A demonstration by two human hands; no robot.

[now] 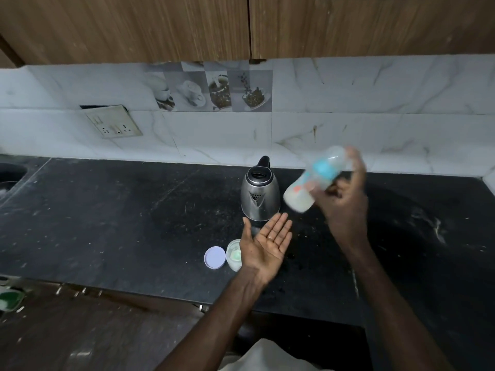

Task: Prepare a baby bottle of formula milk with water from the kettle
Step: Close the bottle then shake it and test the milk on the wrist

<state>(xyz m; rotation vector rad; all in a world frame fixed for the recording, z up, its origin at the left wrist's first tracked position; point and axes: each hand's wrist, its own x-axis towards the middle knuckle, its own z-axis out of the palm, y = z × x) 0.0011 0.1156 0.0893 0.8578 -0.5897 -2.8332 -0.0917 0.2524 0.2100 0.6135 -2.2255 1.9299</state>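
Nearest, the left hand (pixel 267 241) lies flat and empty, palm up, above an uncapped formula jar (pixel 233 255) and its lid (pixel 214 257). Beyond, beside the kettle (pixel 259 195), the right hand (pixel 341 195) grips a blurred baby bottle (pixel 312 180), milk-filled and tilted, probably mid-shake. Firm grip, then drip onto the palm to test warmth.

bare forearms (pixel 396 298), pale garment (pixel 267 354) below

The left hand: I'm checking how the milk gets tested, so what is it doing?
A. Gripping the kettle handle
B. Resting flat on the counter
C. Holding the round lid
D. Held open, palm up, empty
D: the left hand is open, palm up, empty, below the tilted bottle that the right hand holds.
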